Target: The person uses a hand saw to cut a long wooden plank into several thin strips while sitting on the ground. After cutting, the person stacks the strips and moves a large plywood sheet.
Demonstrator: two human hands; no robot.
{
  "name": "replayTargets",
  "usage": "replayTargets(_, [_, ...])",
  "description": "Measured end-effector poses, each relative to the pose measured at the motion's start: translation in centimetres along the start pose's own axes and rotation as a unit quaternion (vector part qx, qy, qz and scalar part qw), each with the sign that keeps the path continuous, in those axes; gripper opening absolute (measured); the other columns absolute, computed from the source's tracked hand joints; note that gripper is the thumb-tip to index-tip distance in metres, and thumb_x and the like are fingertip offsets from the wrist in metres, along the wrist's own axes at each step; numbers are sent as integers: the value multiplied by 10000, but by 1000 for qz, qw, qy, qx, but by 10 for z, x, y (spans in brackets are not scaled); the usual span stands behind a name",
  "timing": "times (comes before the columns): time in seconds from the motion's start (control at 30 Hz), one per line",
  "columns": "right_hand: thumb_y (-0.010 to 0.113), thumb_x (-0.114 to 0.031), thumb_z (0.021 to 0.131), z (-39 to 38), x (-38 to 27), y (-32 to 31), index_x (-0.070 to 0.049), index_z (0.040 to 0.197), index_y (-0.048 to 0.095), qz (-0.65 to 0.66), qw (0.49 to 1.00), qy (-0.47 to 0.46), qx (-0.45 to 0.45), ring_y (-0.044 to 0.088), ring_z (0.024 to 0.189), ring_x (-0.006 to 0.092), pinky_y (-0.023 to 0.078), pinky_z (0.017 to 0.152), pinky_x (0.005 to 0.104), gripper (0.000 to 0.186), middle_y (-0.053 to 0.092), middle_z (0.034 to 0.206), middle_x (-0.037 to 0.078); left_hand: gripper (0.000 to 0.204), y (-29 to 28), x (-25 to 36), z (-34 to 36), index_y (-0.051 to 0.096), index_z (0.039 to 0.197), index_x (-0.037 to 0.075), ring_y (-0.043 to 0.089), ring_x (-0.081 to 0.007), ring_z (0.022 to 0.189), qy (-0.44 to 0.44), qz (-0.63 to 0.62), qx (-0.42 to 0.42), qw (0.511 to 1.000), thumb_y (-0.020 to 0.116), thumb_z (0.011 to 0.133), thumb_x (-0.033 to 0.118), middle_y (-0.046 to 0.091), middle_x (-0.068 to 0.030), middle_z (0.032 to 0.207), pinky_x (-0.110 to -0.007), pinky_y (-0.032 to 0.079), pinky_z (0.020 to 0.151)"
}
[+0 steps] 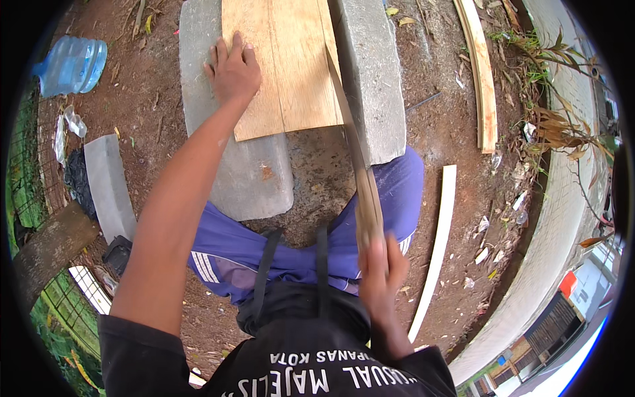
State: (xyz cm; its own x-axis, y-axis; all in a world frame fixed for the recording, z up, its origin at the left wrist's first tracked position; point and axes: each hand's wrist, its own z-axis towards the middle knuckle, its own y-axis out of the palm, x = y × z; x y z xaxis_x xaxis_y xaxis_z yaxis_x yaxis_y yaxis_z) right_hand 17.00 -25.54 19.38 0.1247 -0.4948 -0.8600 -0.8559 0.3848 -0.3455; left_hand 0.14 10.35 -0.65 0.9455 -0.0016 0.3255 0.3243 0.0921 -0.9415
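A light wooden board (297, 79) lies across two grey concrete blocks, the left block (254, 182) and the right block (376, 86). My left hand (235, 71) rests flat on the board's left side, fingers spread. Farther down on the right, my right hand (383, 268) is wrapped round the near end of a handsaw (353, 142). The saw's long blade runs up along the board's right edge, over the gap beside the right block, and its tip reaches onto the wood. Motion blurs the right hand and the saw's near end.
Dirt ground carries a blue water jug (73, 65) at the far left and a curved grey slab (109, 182) at left. Wood strips lie on the right, a long one (479, 79) far and a thin one (436, 245) nearer. A concrete kerb (529, 291) edges the right side.
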Motion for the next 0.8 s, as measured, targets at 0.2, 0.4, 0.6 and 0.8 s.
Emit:
replayTargets(0.2, [546,-263,1061,-13,-19,-11,5,820,567,11,998,59,10,479,563,77,359,498,296,361,534,620,9,588,-2,0,-2,371,1615,212,204,-375,1569,6,2,8,1000,330,1088,468,261,-182,1685,-558,97,1277])
replayTargets(0.4, [579,-251,1068,135,-14,66,-1,733,480,-14,998,-16,52,407,633,84,340,521,328,430,451,611,8,578,7,6,3,384,1608,213,198,-370,1573,18,16,6,1000,337,1089,464,268,-172,1684,-562,102,1277])
replayTargets(0.6, [508,-170,1044,-64,-7,-47,11,856,618,-23,999,9,-30,501,567,82,365,499,300,284,577,648,24,581,0,-3,-2,379,1609,214,202,-370,1572,7,-2,7,1000,330,1089,468,279,-175,1679,-580,100,1270])
replayTargets(0.8, [587,-272,1061,87,-1,42,36,787,557,27,999,-9,29,430,628,101,374,544,349,413,511,632,67,584,-2,-1,0,378,1610,219,204,-376,1570,5,7,4,1000,334,1085,472,279,-175,1680,-559,102,1276])
